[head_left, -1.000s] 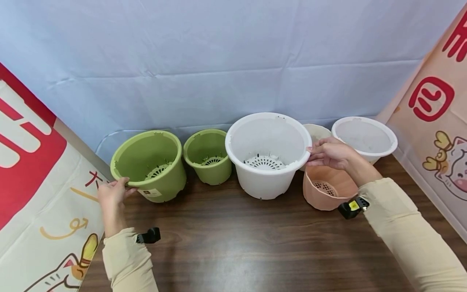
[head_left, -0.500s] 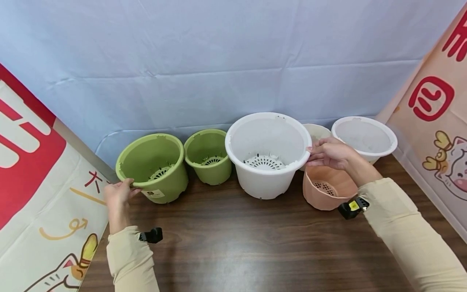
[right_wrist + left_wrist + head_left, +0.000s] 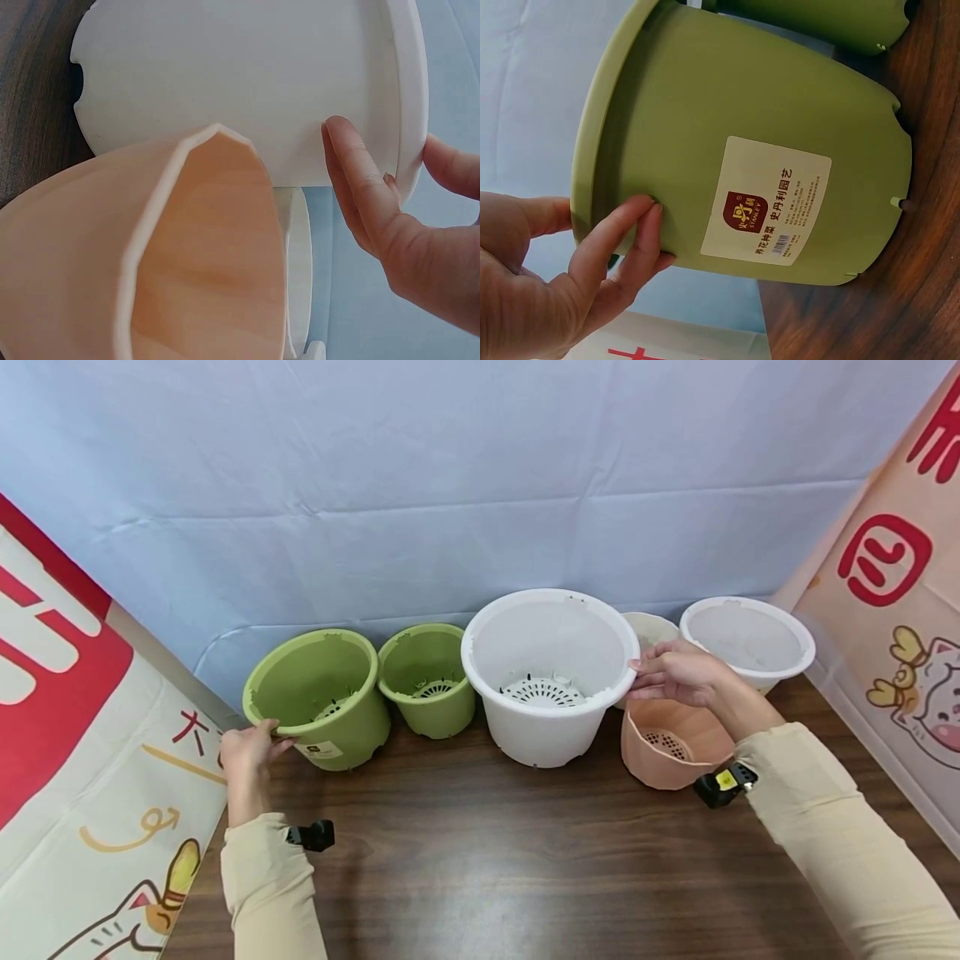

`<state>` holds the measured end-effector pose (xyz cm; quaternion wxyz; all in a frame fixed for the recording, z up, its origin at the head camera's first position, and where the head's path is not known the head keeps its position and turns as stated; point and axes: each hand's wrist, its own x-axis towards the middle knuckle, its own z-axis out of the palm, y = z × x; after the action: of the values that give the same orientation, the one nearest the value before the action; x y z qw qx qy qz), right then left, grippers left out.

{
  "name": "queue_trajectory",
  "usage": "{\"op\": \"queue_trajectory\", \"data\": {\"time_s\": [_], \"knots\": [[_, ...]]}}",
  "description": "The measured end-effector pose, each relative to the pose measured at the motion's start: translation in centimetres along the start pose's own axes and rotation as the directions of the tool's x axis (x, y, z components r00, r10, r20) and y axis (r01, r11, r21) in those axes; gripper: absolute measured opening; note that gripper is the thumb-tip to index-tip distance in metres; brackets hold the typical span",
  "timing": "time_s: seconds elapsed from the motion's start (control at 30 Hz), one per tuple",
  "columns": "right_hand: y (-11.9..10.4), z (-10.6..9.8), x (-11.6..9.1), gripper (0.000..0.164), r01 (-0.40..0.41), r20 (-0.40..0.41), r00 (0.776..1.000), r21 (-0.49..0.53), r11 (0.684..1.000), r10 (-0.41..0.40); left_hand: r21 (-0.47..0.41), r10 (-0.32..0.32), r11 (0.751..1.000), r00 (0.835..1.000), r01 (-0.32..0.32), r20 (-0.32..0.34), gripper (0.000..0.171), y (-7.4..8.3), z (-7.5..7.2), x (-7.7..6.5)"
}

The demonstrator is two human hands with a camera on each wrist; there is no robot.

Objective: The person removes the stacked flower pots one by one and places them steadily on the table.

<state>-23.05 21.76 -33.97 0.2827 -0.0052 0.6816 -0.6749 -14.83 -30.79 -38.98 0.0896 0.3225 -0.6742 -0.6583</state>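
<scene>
My left hand grips the front left rim of a large green flower pot. In the left wrist view the thumb is over the rim and the fingers press the outer wall, beside a white paper label. A smaller green flower pot stands right beside it. Toward the middle is a large white flower pot, its right rim pinched by my right hand. The right wrist view shows fingers along this pot's outside, under the rim. Both held pots are upright, with slotted bottoms.
Below my right hand stands a peach faceted pot. Behind it are a partly hidden cream pot and another white pot at the far right. A pale cloth hangs behind the brown table; printed cloths flank both sides.
My left hand has shifted the large green pot to the right, closer to the small green one, and its label has turned slightly rightward. My right hand and the white pot stay put.
</scene>
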Motion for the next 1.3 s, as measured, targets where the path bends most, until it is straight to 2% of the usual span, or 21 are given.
{"op": "queue_trajectory", "data": {"time_s": [0.13,0.2,0.4,0.53,0.73,0.87,0.93,1.13,1.3], "knots": [[0.0,0.0,0.0,0.014,-0.001,-0.002,1.000,0.000,1.000,0.001,0.020,-0.010,1.000,1.000,0.010,-0.004,0.029,0.3,0.2,0.2],[0.0,0.0,0.0,0.014,0.000,-0.002,1.000,0.000,1.000,0.000,0.019,-0.016,1.000,1.000,0.017,-0.004,0.029,0.4,0.3,0.3],[-0.1,0.0,0.1,0.013,0.000,0.001,1.000,-0.005,1.000,0.000,-0.026,-0.036,0.999,0.999,0.036,0.011,0.053,0.8,0.4,0.7],[-0.1,0.0,0.1,0.013,-0.002,-0.002,1.000,-0.007,1.000,0.002,-0.047,-0.027,0.999,0.999,0.028,0.028,0.054,1.0,0.6,0.9],[-0.1,0.2,0.0,0.013,-0.002,-0.006,1.000,-0.001,1.000,0.002,-0.101,-0.007,0.995,0.999,0.011,0.043,0.046,1.2,1.0,1.0],[0.0,0.3,0.0,0.013,0.000,-0.010,1.000,0.004,1.000,0.001,-0.119,-0.008,0.993,1.000,0.011,0.030,0.027,1.1,1.1,1.0],[0.0,0.3,0.0,0.012,0.001,-0.013,1.000,0.004,1.000,-0.001,-0.134,-0.009,0.991,1.000,0.012,0.030,0.022,1.1,1.2,0.9],[0.2,0.2,0.1,0.012,0.004,-0.017,1.000,0.007,1.000,-0.003,-0.139,-0.028,0.990,0.999,0.033,0.036,0.042,1.0,1.1,0.8],[0.3,0.1,0.1,0.012,0.010,-0.019,1.000,0.014,1.000,-0.009,-0.139,-0.035,0.989,0.999,0.040,0.039,0.046,1.0,1.1,0.7]]}}
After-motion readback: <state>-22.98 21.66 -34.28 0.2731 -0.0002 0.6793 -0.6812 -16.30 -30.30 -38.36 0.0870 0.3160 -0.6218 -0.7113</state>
